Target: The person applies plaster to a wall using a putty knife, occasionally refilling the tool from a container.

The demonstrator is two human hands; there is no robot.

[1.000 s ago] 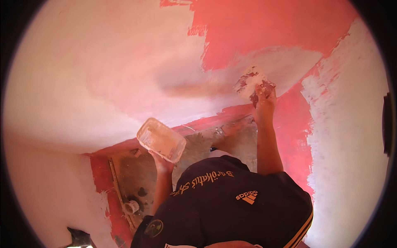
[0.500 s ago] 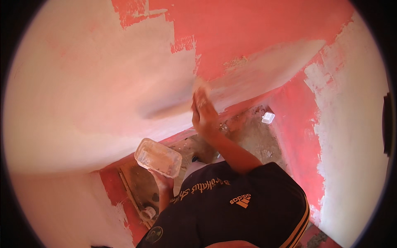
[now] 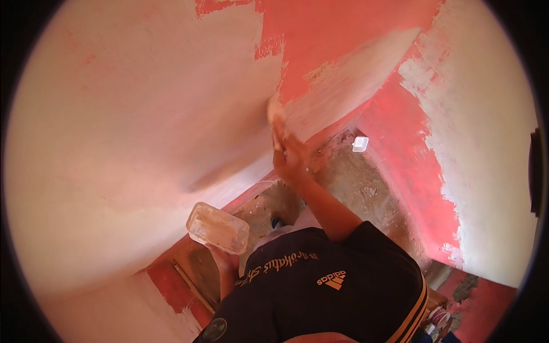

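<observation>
Bare-handed wall coating, seen from above. L hand (image 3: 224, 257): closed on the near long side of a clear rect. plastic tub (image 3: 217, 228), grip narrow, fingers mostly hidden under & behind it. Tub sits left of the body's midline, in front of the torso, tilted w/ its open top toward the viewer; pale residue coats the inside. R hand (image 3: 290, 160): raised well above tub level, fingers gathered, not spread, around the lower end of a pale spreader (image 3: 274, 110). Tool is motion-blurred & seen approx. edge-on; exact finger placement & contact w/ the wall can't be told.

Spreader lies in front of the main wall (image 3: 143, 114), near the lower tip of its bare red patch (image 3: 309, 51); pale coat covers most of the rest. Soft shadow on the wall, L of the R hand. Side wall (image 3: 486, 143), far R: pale above, w/ a ragged-edged red band (image 3: 400, 120) below. Small white plastic container (image 3: 359, 144) at the floor's far corner, near the band; dirty floor (image 3: 366, 183) btwn walls; wooden strip (image 3: 191, 286) lower L. Wearer's dark T-shirt (image 3: 286, 297) w/ yellow stripes fills the lower centre.
</observation>
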